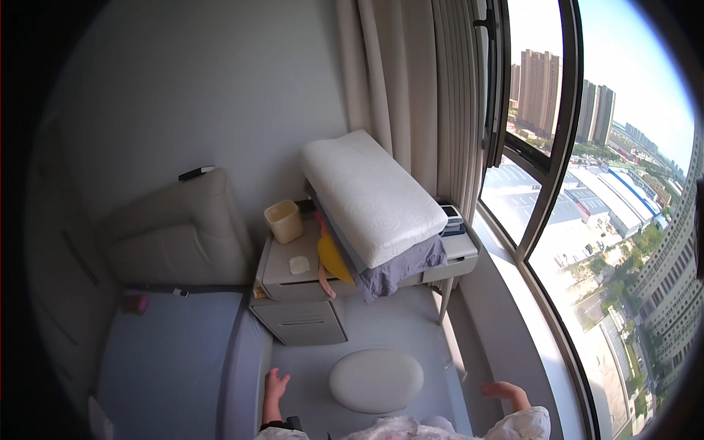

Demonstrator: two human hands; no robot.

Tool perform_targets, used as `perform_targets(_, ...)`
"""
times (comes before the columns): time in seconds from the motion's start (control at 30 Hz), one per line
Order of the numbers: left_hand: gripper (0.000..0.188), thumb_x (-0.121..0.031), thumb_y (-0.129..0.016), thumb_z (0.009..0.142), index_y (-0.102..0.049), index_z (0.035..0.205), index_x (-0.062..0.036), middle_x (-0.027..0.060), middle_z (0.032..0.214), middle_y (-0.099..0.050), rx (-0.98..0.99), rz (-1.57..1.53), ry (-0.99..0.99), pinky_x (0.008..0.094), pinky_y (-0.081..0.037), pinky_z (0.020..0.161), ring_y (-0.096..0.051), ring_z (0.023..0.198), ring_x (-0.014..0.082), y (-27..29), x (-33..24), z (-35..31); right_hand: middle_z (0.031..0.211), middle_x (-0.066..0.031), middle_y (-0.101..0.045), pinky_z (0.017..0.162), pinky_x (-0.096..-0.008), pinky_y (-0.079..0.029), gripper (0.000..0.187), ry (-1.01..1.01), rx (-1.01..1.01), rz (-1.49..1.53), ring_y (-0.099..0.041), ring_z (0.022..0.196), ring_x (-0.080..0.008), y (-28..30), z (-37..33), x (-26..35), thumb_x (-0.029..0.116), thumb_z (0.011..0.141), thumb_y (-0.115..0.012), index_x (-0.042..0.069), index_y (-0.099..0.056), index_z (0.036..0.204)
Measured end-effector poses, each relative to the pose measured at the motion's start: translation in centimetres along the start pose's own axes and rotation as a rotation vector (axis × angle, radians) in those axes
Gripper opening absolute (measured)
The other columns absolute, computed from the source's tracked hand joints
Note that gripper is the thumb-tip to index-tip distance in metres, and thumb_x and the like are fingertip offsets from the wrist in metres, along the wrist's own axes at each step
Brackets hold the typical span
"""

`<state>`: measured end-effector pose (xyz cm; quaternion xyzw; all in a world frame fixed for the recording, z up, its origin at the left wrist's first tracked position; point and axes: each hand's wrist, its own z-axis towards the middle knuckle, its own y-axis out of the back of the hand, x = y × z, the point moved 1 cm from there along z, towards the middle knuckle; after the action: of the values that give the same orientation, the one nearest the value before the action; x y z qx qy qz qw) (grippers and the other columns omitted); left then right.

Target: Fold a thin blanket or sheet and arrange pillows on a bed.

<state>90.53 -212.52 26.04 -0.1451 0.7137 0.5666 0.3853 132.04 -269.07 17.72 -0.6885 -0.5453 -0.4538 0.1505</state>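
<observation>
My left hand (276,384) is held low beside the bed's edge, its fingers apart and nothing in them. On the other side, my right hand (500,389) hangs near the window sill, also holding nothing, with its fingers stretched out. Between the two hands, a little farther off, stands a pale oval stool (376,380). Beyond it a white contoured pillow (372,196) lies tilted on top of crumpled grey-purple cloth (405,273) on the desk (284,272). A yellow item (332,258) sticks out beside the cloth. Neither hand touches any of these.
A cream bin (284,221) and a small white piece (298,265) sit on the desk's left part. At left is a bed (172,359) with a padded headboard (169,227) bearing a dark box (196,173). Curtains (396,88) and a tall window (543,176) line the right.
</observation>
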Motion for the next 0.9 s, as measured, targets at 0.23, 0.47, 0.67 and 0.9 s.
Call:
perform_targets(0.23,0.07,-0.03,-0.068,0.068,-0.035,0.119,0.0038,0.0199,0.118,-0.037,-0.067,-0.326,-0.185,0.0357,-0.037,0.087,-0.04,0.108,0.0298,-6.0,-21.8,14.1,0.111,-0.018,-0.05,0.084,-0.0334,-0.04,0.056,0.001,-0.36,-0.048,-0.048,0.104,-0.0252,13.4,11.3,19.1,0.031,0.077,-0.06,0.002,-0.039,0.119)
perform_targets(0.47,0.079,-0.031,-0.068,0.069,-0.025,0.124,0.0047,0.0192,0.12,-0.037,0.0,-0.87,-0.08,0.0331,-0.035,0.089,-0.04,0.11,0.027,-10.4,-38.8,22.1,0.119,-0.0167,-0.04,0.084,-0.0308,-0.037,0.063,0.5,-0.266,0.176,-0.042,0.105,-0.0209,22.5,32.3,42.5,0.034,0.081,-0.054,0.006,-0.024,0.128)
perform_targets(0.67,0.075,-0.032,-0.067,0.068,-0.028,0.124,0.0023,0.0163,0.113,-0.046,-0.025,-0.745,0.059,0.0311,-0.037,0.087,-0.046,0.103,0.0221,-11.8,-42.7,27.4,0.115,-0.0134,-0.046,0.087,-0.0303,-0.035,0.067,0.45,0.137,0.325,-0.045,0.104,-0.0197,23.0,45.0,54.7,0.042,0.08,-0.052,-0.001,-0.028,0.125)
perform_targets(0.9,0.083,-0.019,-0.072,0.062,-0.022,0.126,0.0011,0.0137,0.111,-0.048,0.123,-0.972,-0.021,0.033,-0.039,0.085,-0.047,0.101,0.0232,-10.7,-44.0,28.9,0.111,-0.0107,-0.05,0.088,-0.0338,-0.037,0.073,0.608,0.324,0.399,-0.047,0.102,-0.0217,22.4,42.2,58.9,0.021,0.064,-0.069,-0.001,-0.032,0.123)
